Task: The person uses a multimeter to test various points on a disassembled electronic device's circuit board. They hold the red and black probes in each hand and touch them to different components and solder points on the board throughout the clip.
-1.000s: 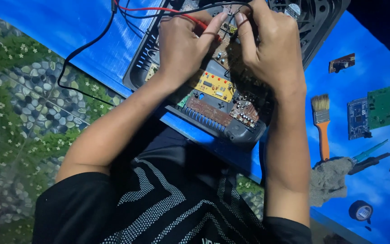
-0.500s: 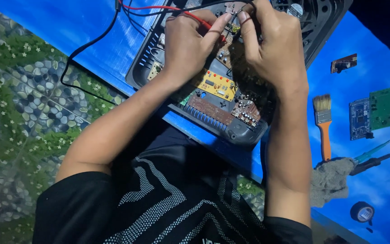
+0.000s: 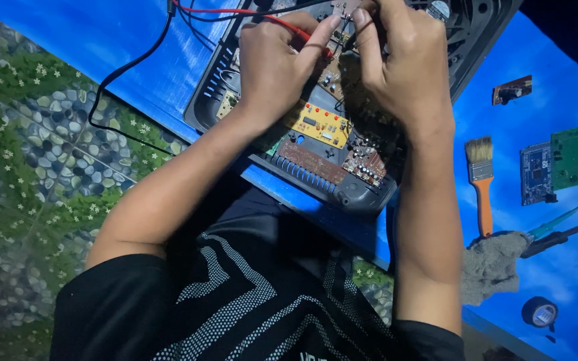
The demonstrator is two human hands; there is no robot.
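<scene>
Opened black plastic electronic housing (image 3: 362, 194), with yellow and brown circuit boards showing inside, is lying on the blue desk (image 3: 135, 40) at its near edge. Left hand (image 3: 279, 67) is pinching a red probe (image 3: 302, 33), fingers closed around it. Right hand (image 3: 406, 63) is curling over the boards; its grip cannot be told. An orange-handled brush (image 3: 482, 184) is lying well apart.

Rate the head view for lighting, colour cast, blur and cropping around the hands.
Head view: dim, with a heavy blue cast off the blue tabletop; the left hand and right hand are reasonably sharp, yet they shade the opened black electronic device with exposed circuit boards; the red probe lead runs to the top edge, where the fingertips are nearly cropped; the orange-handled brush stays legible.
</scene>
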